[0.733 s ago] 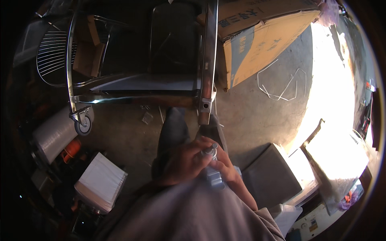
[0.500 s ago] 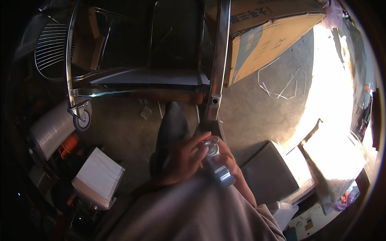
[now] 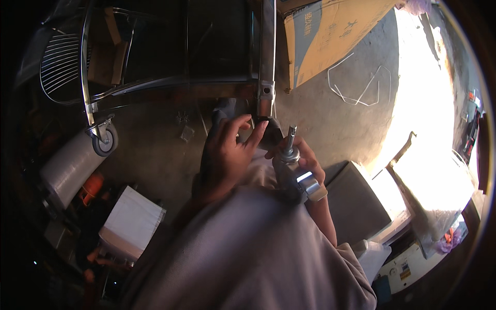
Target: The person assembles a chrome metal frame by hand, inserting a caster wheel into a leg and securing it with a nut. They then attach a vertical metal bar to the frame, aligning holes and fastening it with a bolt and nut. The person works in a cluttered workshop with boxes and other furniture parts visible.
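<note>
Caster [image 3: 293, 170] glossy metal; frame leg [image 3: 266, 62] shiny steel; floor [image 3: 330, 113] rough matt concrete; box [image 3: 325, 36] cardboard

A caster wheel [image 3: 105, 139] is sitting far left under the cart frame [image 3: 266, 57]; a cardboard box [image 3: 330, 31] is leaning far right; a paper stack [image 3: 132, 222] is lying near left.

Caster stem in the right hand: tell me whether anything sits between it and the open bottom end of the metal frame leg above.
Partly. The left hand reaches up to the leg end, its fingertips close by the opening. The caster, held in the right hand, points its stem up slightly to the right; the gap there looks otherwise free.
</note>
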A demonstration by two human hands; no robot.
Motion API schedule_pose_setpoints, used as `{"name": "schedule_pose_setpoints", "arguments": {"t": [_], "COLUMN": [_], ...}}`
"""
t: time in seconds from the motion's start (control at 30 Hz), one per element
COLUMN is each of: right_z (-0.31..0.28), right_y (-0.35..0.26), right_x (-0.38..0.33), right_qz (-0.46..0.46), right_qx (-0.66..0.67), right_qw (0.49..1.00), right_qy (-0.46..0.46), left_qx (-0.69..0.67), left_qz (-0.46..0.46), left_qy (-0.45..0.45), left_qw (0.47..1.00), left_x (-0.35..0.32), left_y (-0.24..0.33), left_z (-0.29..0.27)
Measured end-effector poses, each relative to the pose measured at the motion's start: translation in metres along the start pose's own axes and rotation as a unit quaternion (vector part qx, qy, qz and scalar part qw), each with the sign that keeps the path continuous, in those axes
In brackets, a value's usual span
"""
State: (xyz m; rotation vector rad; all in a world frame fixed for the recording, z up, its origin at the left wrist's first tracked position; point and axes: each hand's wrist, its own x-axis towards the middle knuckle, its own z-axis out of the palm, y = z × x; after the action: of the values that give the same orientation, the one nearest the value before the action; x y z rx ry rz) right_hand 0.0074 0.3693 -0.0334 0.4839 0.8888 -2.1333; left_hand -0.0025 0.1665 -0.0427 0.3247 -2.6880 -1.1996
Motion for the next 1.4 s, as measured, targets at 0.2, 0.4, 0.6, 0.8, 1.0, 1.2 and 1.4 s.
{"name": "schedule_pose_setpoints", "arguments": {"t": [0.2,0.4,0.6,0.8,1.0,1.2,1.4], "right_z": [-0.013,-0.02,-0.023,-0.023,-0.021,-0.009,0.014], "right_y": [-0.007,-0.014,-0.014,-0.006,0.0,-0.001,-0.002], "right_x": [-0.003,-0.005,-0.002,0.001,0.001,0.003,-0.001], "right_qz": [-0.036,-0.031,-0.035,-0.036,-0.017,-0.027,0.013], "right_qx": [-0.037,-0.073,-0.087,-0.088,-0.068,-0.135,-0.144], "right_qw": [0.999,0.997,0.996,0.995,0.997,0.988,0.985], "right_qy": [-0.007,-0.003,0.009,0.032,0.037,0.065,0.098], "left_qx": [0.017,0.068,0.035,0.017,-0.011,-0.234,-0.354], "left_qz": [0.055,0.112,0.087,0.105,0.085,-0.172,-0.327], "left_qy": [0.032,0.043,0.034,0.022,-0.027,-0.097,-0.219], "left_qw": [0.998,0.99,0.995,0.994,0.996,0.952,0.848], "left_x": [0.003,0.001,0.003,0.001,0.001,0.009,0.025], "left_y": [-0.001,0.001,0.004,-0.001,0.0,0.0,-0.007], "left_z": [0.009,0.011,0.011,0.009,0.0,0.001,-0.009]}}
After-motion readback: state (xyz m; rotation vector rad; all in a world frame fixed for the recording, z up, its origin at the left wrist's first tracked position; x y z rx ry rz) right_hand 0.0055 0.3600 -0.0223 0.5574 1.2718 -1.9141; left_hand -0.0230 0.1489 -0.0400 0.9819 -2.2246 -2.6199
